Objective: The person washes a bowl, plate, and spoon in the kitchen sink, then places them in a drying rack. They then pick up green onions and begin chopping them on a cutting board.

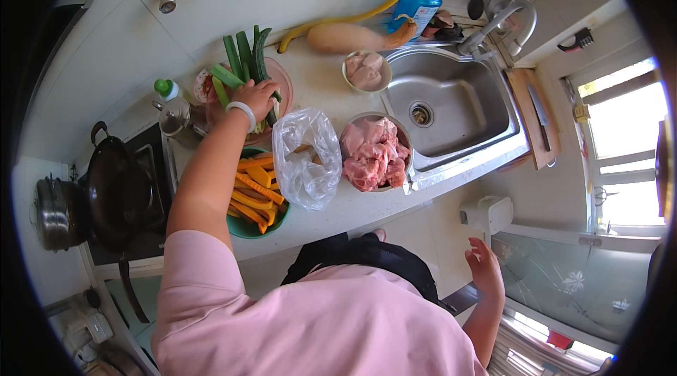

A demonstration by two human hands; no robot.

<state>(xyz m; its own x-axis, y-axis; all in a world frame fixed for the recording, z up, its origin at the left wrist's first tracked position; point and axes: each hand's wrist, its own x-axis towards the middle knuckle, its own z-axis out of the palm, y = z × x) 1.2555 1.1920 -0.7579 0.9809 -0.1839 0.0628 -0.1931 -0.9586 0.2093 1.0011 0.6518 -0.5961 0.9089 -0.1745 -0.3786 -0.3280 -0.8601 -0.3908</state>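
Note:
My left hand [257, 100], with a pale bracelet at the wrist, rests on green vegetables on a pinkish plate [285, 80]; its fingertips are partly hidden, so a grip cannot be made out. Cut green stalks [240, 56] and a dark green cucumber [259, 59] stick out past the hand. Orange pumpkin strips [256, 191] fill a green bowl [259, 235] nearer my body. Beside them lie a clear plastic bag [308, 164] and a bowl of raw meat [374, 151]. My right hand [484, 265] hangs empty over the floor at the right, fingers apart.
A steel sink [455, 96] is at the right, with a knife [538, 111] on a wooden board [547, 148] beyond it. A small bowl of pale meat [365, 72], a long gourd [344, 39] and a blue pump bottle [418, 8] stand behind. A black wok [119, 191] sits on the hob at left.

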